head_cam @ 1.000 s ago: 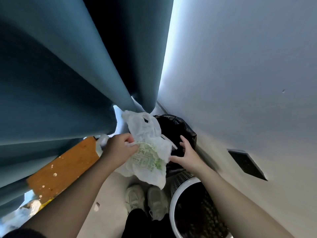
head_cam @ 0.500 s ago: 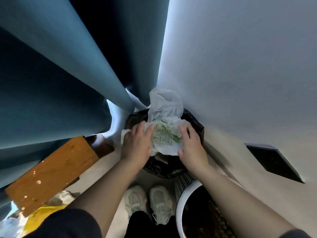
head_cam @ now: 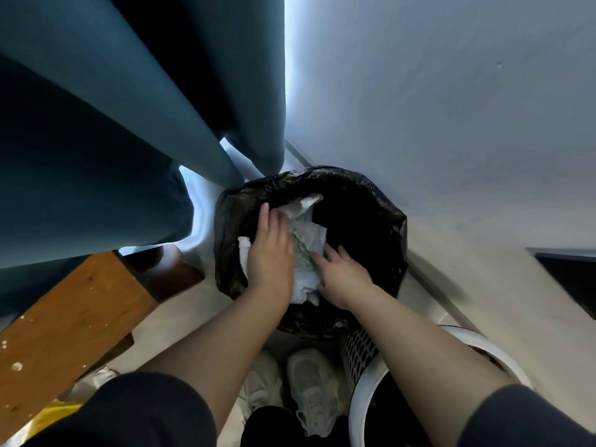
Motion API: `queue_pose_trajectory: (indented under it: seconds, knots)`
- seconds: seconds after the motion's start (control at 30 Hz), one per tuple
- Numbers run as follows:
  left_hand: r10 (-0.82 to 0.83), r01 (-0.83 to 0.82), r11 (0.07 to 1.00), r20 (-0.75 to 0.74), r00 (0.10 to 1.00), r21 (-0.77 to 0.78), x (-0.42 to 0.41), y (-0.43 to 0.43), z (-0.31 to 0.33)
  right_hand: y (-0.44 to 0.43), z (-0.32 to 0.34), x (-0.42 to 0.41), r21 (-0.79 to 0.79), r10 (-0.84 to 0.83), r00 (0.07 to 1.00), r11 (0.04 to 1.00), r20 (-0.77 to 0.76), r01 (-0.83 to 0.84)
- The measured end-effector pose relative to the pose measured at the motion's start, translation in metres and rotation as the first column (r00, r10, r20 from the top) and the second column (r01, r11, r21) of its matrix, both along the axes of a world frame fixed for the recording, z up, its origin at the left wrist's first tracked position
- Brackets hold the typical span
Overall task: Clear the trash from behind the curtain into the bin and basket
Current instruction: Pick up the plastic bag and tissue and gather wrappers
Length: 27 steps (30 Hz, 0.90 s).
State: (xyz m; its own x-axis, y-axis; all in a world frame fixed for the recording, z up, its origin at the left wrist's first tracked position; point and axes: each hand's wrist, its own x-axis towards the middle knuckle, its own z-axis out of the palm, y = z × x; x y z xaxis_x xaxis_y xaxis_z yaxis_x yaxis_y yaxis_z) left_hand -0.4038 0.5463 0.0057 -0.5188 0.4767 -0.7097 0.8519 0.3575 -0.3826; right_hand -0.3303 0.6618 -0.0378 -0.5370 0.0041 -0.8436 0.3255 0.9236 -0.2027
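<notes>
Head view: both hands are down inside the round bin lined with a glossy black plastic bag [head_cam: 392, 221], pressing a crumpled white plastic bag with green print [head_cam: 309, 235] against the liner. The left hand [head_cam: 269, 253] lies flat on the bag's left side, fingers straight and spread, gripping nothing. The right hand [head_cam: 342, 275] pushes with extended fingers on the bag's lower right edge, also not curled round it.

A second ago the bag hung in the air in front of the hands, pinched by the left one. Half a second ago it sat across the bin's mouth. Now it lies below the rim, under both palms, so this piece of trash looks delivered, and only packing it down and letting go remain.

Under the right forearm stands the white perforated plastic basket [head_cam: 362, 372]. Left of the left forearm lie a brown wooden board [head_cam: 74, 304] and the heavy teal curtain [head_cam: 129, 124]. Pale shoes [head_cam: 311, 385] show between the forearms.
</notes>
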Motion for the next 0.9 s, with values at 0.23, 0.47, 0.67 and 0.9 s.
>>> queue_pose_trajectory:
  seconds: [0.23,0.47,0.67,0.9]
  knots:
    - [-0.007,0.030,0.987,0.143,0.990,-0.159,0.007,0.006,-0.066,-0.006,-0.034,0.007,0.071,0.203,0.979,0.977,0.000,-0.203]
    - [0.100,-0.082,0.989,0.142,0.985,-0.125,0.007,0.009,-0.067,0.003,-0.014,0.007,0.185,0.331,0.944,0.927,0.011,-0.327]
    - [0.154,-0.170,0.982,0.176,0.972,0.082,0.018,-0.025,0.029,0.004,0.063,0.008,0.274,0.393,0.917,0.892,-0.073,-0.360]
    - [0.404,-0.446,0.831,0.190,0.895,0.333,0.038,-0.091,0.145,-0.027,0.169,0.017,0.292,0.397,0.869,0.903,-0.294,-0.314]
